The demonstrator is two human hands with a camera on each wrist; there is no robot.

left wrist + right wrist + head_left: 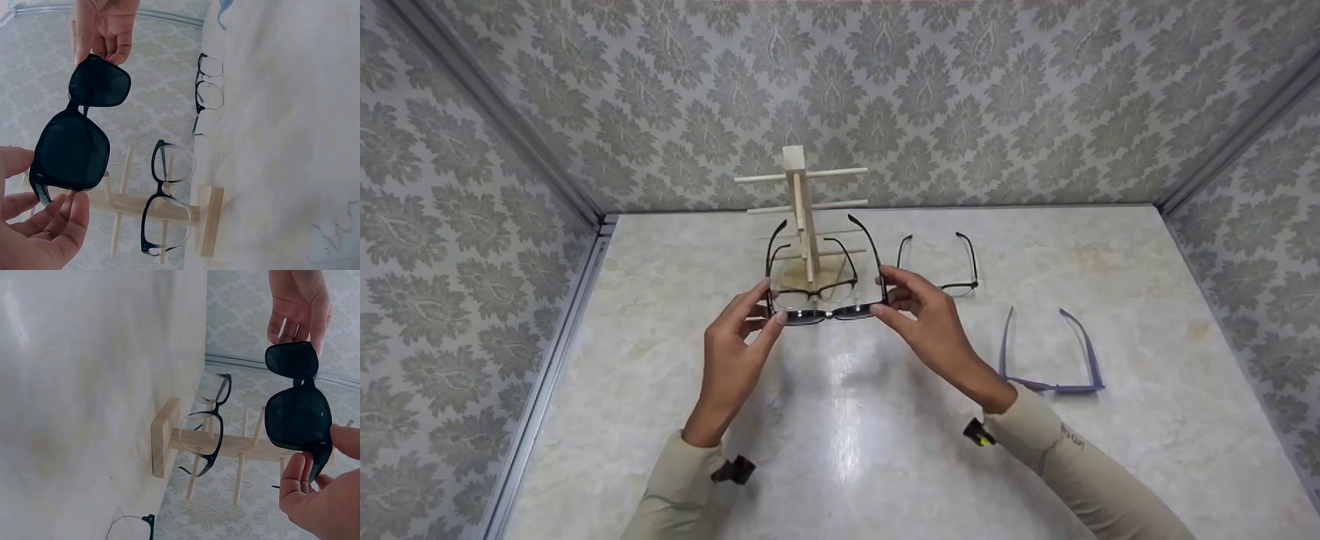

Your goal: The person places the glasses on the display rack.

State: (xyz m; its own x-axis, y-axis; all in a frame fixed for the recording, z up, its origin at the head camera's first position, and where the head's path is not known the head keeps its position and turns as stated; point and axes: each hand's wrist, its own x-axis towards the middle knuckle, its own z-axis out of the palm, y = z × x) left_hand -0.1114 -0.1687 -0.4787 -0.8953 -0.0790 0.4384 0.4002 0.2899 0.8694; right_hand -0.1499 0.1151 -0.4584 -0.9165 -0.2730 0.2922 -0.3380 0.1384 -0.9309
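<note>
My left hand (733,364) and right hand (934,330) hold a pair of black sunglasses (802,318) between them, one at each hinge corner. Thumb and fingers pinch the frame on both sides. The temples are unfolded and point away toward the stand; the dark lenses (73,151) face me. Just beyond stands a wooden display rack (802,206) with several crosswise pegs. Clear-lens eyeglasses (216,433) with a dark upper rim sit low on this rack. In the head view the sunglasses hang in front of the rack and apart from those eyeglasses.
Another pair of clear eyeglasses (971,283) rests on the marbled table (645,420), right of the rack and partly behind my right hand. Purple glasses (1072,388) lie nearer me, beside the right forearm. Patterned walls (885,97) enclose the table's back and sides.
</note>
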